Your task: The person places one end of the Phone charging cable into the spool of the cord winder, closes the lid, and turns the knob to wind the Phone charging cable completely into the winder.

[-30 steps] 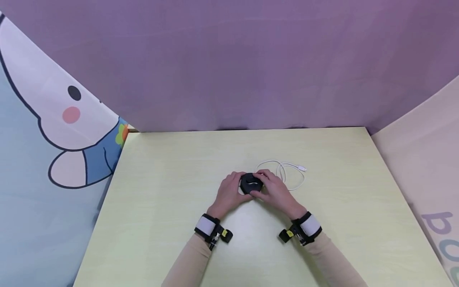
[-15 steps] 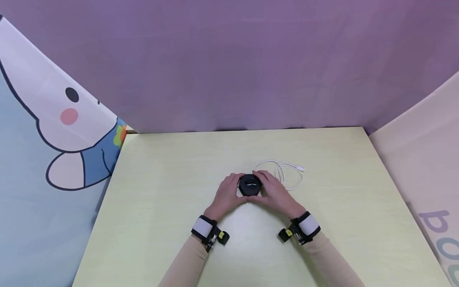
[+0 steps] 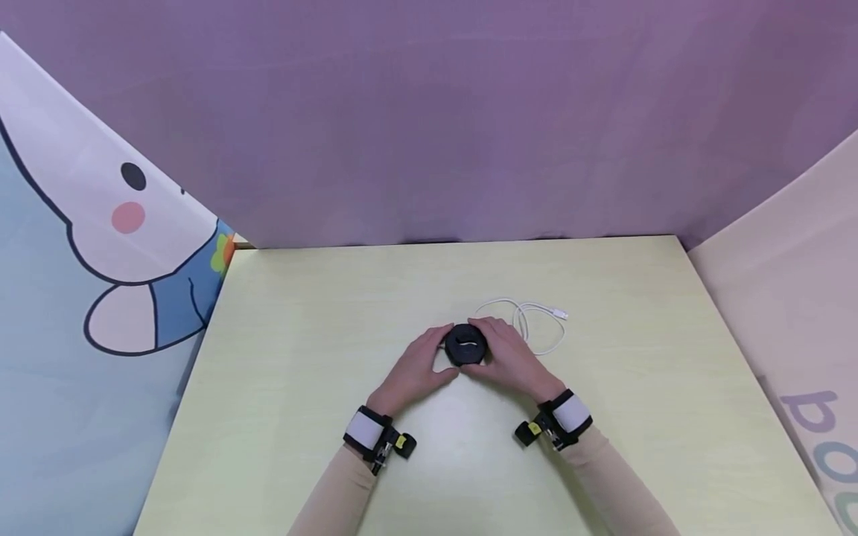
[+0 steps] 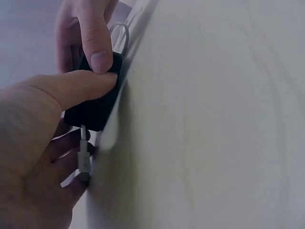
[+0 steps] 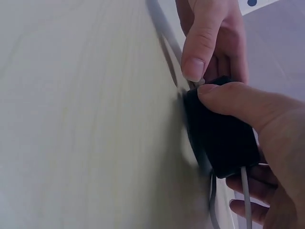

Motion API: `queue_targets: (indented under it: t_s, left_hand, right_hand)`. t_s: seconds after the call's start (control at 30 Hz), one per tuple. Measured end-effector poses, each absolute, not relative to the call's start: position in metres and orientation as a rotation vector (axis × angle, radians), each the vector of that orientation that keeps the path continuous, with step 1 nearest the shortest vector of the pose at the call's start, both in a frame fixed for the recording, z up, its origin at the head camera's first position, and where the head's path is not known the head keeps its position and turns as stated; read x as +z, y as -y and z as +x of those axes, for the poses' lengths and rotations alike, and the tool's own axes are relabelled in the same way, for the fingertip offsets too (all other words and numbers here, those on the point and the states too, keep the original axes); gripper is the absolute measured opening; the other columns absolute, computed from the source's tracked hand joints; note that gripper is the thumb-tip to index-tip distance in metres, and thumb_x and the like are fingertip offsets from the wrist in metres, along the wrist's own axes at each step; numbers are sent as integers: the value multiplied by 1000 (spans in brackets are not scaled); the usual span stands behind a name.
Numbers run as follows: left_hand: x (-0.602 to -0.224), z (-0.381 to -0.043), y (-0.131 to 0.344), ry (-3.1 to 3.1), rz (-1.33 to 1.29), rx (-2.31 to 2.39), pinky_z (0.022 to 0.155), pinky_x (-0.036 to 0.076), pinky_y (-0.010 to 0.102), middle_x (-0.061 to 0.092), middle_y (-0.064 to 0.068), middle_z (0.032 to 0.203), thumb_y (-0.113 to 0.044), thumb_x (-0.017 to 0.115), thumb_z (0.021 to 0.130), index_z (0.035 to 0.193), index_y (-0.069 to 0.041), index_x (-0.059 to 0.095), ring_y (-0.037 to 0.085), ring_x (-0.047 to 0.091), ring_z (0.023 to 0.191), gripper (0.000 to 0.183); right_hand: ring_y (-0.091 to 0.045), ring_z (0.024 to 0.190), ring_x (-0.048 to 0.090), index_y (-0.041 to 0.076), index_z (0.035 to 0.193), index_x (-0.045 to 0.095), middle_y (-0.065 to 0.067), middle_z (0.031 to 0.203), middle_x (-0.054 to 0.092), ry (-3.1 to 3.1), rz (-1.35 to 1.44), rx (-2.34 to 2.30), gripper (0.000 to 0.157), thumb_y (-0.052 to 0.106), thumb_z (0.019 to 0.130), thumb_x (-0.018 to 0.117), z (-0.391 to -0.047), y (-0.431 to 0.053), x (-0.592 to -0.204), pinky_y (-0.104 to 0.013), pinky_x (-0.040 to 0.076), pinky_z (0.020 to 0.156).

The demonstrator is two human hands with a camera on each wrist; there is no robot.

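A black many-sided cable winder (image 3: 465,345) with a pale curved mark on top sits between the two hands. My left hand (image 3: 414,374) holds it from the left, thumb at the near edge and fingers at the far side. My right hand (image 3: 512,361) grips its right side, thumb along the near edge. Both thumb tips lie close together in the wrist views. From the winder's left end sticks a short white cable plug (image 4: 84,160), near my left fingers. A white cable (image 5: 246,198) leaves the other end, beside my right fingers.
The cable's white end plug (image 3: 561,315) lies on the pale wooden table (image 3: 322,313), beyond my right hand, with loose loops next to it. A purple curtain (image 3: 429,134) hangs along the table's back edge. Printed cloths hang at both sides.
Both hands keep hold of the winder, which now lies slightly further left in view. My right thumb has come off its top to its near edge. My left wrist has swung outward to the left.
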State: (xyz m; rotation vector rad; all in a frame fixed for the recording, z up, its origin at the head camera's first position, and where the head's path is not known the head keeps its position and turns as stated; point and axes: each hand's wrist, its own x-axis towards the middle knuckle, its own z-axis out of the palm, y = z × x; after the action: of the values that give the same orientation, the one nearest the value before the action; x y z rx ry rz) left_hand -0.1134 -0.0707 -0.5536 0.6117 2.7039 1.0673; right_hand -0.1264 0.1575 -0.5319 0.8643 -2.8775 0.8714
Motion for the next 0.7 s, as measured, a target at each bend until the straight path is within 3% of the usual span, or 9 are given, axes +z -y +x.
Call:
queue_targets:
  t_s: [0.33,0.7]
  left_hand:
    - [-528,-102,76,-2934,730,1090,104,53,44,70,13,127,-12,71,93,138,-2,62,29,67,117,48]
    - [-505,-92,83,-3092,891,1179,100,54,45,74,10,116,-11,78,88,123,-2,71,28,69,108,36]
  right_hand:
    - [-34,122,56,0,144,53,-16,131,61,2796,873,876,89,36,73,93,-120,-157,-516,-53,46,106]
    - [-27,115,55,3,144,53,-9,128,62,2717,917,866,88,38,74,92,-111,-154,-492,-46,47,100]
